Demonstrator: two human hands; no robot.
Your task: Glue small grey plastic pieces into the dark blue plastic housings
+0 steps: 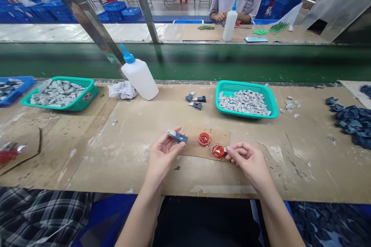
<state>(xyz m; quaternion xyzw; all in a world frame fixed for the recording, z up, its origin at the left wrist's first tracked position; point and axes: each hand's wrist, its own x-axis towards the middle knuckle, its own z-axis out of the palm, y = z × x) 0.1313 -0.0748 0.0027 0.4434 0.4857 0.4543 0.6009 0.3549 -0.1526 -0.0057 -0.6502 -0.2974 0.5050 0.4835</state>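
My left hand (165, 150) is closed on a dark blue-grey plastic part (181, 137) that has a light grey piece at its far end. Between the fingertips of my right hand (246, 155) is a small grey plastic piece (225, 150), partly hidden by the thumb. That piece touches the edge of a red cap (218, 151) with shiny liquid in it. A second red cap (204, 139) sits just to its left, also wet inside. Both caps rest on a cardboard piece (191, 150). Beyond them lie several dark parts with grey tips (197, 105).
A green basket of small grey pieces (274, 100) stands behind my right hand. Farther left are a white squeeze bottle (142, 79), crumpled tissue (123, 90) and another green basket (91, 88). Dark parts (355, 123) are piled right. A person (234, 0) works across the green conveyor (188, 61).
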